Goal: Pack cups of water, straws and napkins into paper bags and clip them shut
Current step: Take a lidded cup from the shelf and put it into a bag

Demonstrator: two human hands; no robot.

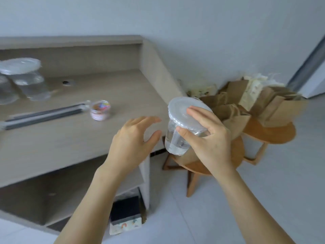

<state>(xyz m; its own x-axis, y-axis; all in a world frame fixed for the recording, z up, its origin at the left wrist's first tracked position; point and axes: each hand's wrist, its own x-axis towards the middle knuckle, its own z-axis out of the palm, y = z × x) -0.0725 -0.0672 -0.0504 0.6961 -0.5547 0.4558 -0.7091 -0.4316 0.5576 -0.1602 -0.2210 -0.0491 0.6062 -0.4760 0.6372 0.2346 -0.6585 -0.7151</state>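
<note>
Pale wood-grain desk [79, 138] ran along the wall on my left. Past its right end, two round wooden stools [270, 136] stood on the white floor [263, 191], heaped with brown paper bags [237, 118].

My right hand [211, 143] held a lidded cup of water [177, 141] in the air just off the desk's corner, in front of the nearer stool's bags and slightly tilted. My fingers [198, 115] gripped it at the top: the forefinger lay across the white lid [182, 108], and the thumb pressed the clear wall just under the rim. Water filled the lower part of the cup.

My left hand [130, 143] hovered over the desk edge just beside the cup, not touching it, with its fingers spread, relaxed and holding nothing.

Farther back on the desk, all blurred, more lidded clear cups [29, 81] stood at the left. A bundle of dark straws [44, 115] lay lengthwise, and a small jar of coloured clips [100, 110] sat just at its end.
</note>
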